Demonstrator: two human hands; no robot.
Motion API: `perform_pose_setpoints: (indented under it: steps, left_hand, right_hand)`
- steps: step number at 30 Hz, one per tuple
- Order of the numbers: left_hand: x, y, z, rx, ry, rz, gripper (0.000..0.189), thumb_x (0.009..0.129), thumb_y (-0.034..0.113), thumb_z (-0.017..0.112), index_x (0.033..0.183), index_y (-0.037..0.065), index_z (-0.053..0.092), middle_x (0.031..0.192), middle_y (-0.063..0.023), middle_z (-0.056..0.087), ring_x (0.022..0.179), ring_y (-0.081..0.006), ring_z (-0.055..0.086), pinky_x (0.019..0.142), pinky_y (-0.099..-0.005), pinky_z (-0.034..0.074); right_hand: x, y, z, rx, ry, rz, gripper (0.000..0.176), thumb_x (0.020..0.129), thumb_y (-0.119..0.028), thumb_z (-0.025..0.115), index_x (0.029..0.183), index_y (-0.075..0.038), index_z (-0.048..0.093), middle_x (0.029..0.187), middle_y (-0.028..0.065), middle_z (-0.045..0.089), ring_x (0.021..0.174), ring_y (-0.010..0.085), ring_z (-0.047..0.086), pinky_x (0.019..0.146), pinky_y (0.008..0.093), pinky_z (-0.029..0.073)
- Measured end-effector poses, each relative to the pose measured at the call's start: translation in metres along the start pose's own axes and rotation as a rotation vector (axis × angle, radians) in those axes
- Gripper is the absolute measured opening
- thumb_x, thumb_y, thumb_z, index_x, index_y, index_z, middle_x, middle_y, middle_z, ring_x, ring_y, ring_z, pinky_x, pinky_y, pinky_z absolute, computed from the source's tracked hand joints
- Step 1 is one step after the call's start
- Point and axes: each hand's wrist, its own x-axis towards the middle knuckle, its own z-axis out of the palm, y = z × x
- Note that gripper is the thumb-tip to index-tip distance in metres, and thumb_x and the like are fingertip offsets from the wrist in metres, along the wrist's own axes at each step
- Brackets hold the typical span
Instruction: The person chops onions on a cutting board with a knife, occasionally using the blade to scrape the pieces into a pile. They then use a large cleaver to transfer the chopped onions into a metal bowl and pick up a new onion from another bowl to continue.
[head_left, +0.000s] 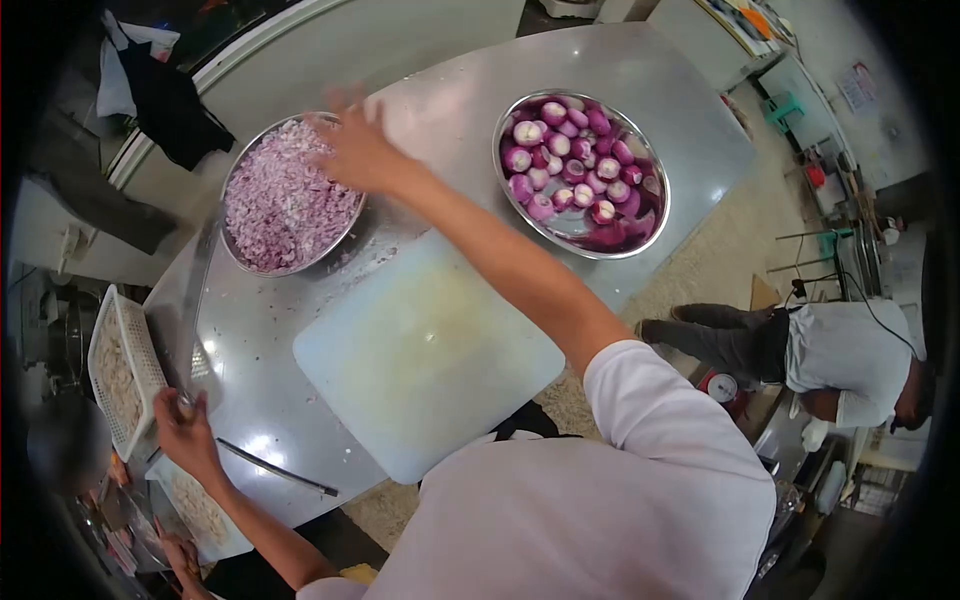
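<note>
My left hand (pixel 187 435) is closed around the handle of a long knife (pixel 198 300), whose blade points away along the table's left side, beside the bowl of chopped onion. My right hand (pixel 362 148) is blurred by motion at the right rim of that bowl, fingers apart, with nothing seen in them. Finely chopped purple onion (pixel 285 200) is heaped in the metal bowl (pixel 357 222). Below my right forearm lies a wet, pale cutting board (pixel 430 350). To its right, a second metal bowl (pixel 655 225) holds peeled whole red onions (pixel 570 160).
A thin dark rod (pixel 278 467) lies left of the board. A white basket (pixel 150 375) and a tray (pixel 232 545) hold pale food at the left, near another person's hand (pixel 180 555). Another person (pixel 845 350) bends at the far right.
</note>
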Motion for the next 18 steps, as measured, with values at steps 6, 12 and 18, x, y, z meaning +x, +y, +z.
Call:
perform_pose_setpoints:
  steps: [6, 12, 18]
  left_hand:
    - [-0.124, 0.013, 0.026, -0.42, -0.457, -0.446, 0.039, 0.079, 0.007, 0.082, 0.11, -0.008, 0.064, 0.068, 0.0054, 0.042, 0.063, -0.0067, 0.036, 0.056, -0.0234, 0.033]
    - [-0.182, 0.053, 0.06, -0.672, -0.68, -0.647, 0.021, 0.085, 0.01, 0.077, 0.097, 0.001, 0.063, 0.057, 0.004, 0.047, 0.044, -0.0039, 0.037, 0.039, -0.0232, 0.029]
    - [-0.193, 0.064, 0.076, -0.561, -0.765, -0.546, 0.023, 0.093, 0.02, 0.069, 0.103, 0.002, 0.06, 0.052, 0.0038, 0.043, 0.039, -0.0044, 0.037, 0.035, -0.0224, 0.027]
  right_hand:
    - [-0.117, 0.119, -0.122, -0.115, 0.266, 0.378, 0.03, 0.081, -0.017, 0.067, 0.107, -0.006, 0.073, 0.104, 0.0207, 0.071, 0.096, 0.0366, 0.068, 0.09, 0.0408, 0.053]
    - [-0.228, 0.215, -0.1, -0.248, -0.389, 0.493, 0.029, 0.068, -0.018, 0.071, 0.092, -0.003, 0.074, 0.096, 0.0232, 0.071, 0.097, 0.0358, 0.069, 0.089, 0.0468, 0.053]
    - [-0.231, 0.178, -0.065, -0.319, -0.283, 0.569, 0.043, 0.068, -0.024, 0.073, 0.103, 0.001, 0.068, 0.099, 0.0234, 0.07, 0.092, 0.0392, 0.069, 0.081, 0.0479, 0.056]
